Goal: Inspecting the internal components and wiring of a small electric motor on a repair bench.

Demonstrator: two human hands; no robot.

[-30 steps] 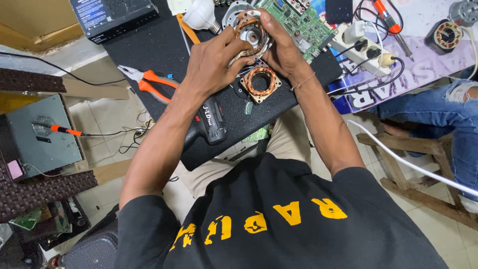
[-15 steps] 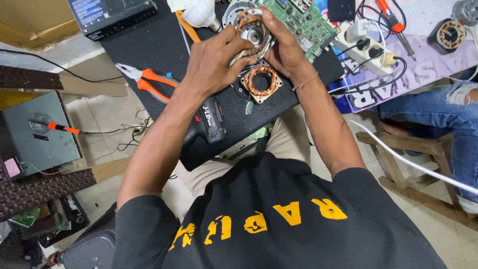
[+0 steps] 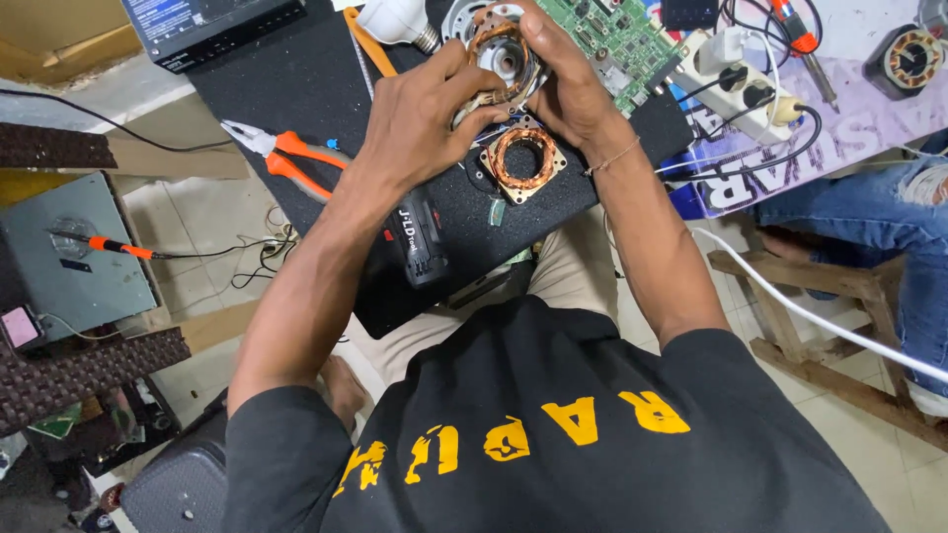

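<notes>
Your left hand [image 3: 420, 123] and right hand [image 3: 563, 84] both clasp the round motor housing [image 3: 499, 54], its open face tilted toward you above the worktop [image 3: 296, 79].

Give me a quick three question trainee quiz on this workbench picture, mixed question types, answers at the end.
1. True or false: both hands hold the round motor part over the black mat.
2. Which lies on the mat just below the held part? A) a square copper-wound stator B) a hammer C) a cup
3. What colour are the handles of the pliers left of the hands?

Key
1. True: left hand and right hand grip the motor part above the mat.
2. A, the stator.
3. Orange pliers.
</notes>
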